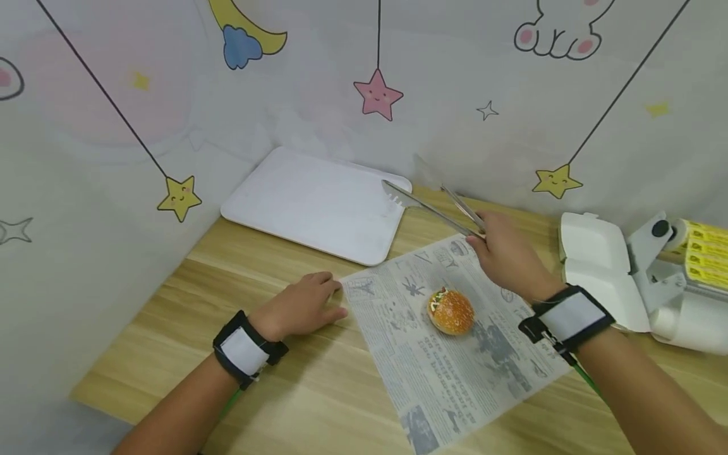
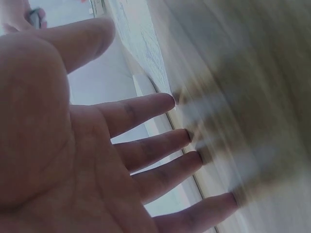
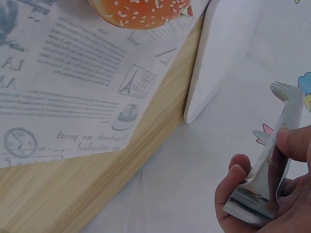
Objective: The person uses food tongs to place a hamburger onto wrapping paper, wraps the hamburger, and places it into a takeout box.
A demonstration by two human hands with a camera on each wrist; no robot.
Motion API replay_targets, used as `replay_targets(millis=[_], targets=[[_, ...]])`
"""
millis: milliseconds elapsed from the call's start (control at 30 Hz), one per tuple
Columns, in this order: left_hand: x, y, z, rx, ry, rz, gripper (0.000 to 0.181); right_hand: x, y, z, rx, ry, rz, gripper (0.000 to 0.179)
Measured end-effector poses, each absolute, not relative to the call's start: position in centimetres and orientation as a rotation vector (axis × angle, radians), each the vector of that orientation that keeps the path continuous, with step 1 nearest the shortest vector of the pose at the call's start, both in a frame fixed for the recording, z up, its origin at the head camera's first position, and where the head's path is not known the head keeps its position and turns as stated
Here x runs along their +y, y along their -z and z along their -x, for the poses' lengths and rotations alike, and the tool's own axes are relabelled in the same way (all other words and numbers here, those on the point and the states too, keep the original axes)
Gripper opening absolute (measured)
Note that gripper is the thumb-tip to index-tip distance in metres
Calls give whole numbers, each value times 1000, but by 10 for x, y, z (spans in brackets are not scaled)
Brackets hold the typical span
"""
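In the head view a sesame-topped burger (image 1: 452, 311) sits on a sheet of newsprint-patterned wrapping paper (image 1: 409, 354). My right hand (image 1: 509, 256) grips metal tongs (image 1: 435, 212), whose tips point left over the right end of the white tray (image 1: 313, 202). Nothing sits between the tong tips. The right wrist view shows fingers and thumb around the tongs (image 3: 272, 179), with part of the burger (image 3: 146, 12) at the top. My left hand (image 1: 304, 303) rests on the table by the paper's left corner, its fingers (image 2: 141, 109) fairly straight with fingertips on the wood.
An open white takeaway box (image 1: 603, 265) stands on the right. Beside it is a dispenser (image 1: 656, 253) with a roll of yellow printed labels (image 1: 708, 253). Behind the wooden table (image 1: 307, 392) hangs a white cloth backdrop with cartoon stars.
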State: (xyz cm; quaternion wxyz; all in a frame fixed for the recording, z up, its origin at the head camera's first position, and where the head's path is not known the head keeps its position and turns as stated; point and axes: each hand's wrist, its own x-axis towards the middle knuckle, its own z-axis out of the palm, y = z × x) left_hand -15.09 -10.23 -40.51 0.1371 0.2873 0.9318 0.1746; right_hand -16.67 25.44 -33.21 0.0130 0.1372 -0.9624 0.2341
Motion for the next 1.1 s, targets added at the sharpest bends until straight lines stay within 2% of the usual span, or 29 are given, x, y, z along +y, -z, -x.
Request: replay_targets(millis=[300, 467, 667, 1033, 1100], targets=[[-105, 405, 148, 2691, -547, -844, 53, 222, 348, 231, -3136, -811, -509, 52], [-104, 403, 145, 2675, -559, -824, 55, 218, 356, 254, -3139, -853, -538, 48], [-102, 400, 143, 2685, -508, -801, 57, 219, 371, 268, -3132, -870, -619, 44], [-99, 397, 141, 2701, -468, -800, 58, 218, 390, 273, -3145, -872, -595, 50], [-99, 397, 141, 2696, -466, -793, 59, 218, 393, 274, -3143, -837, -603, 44]])
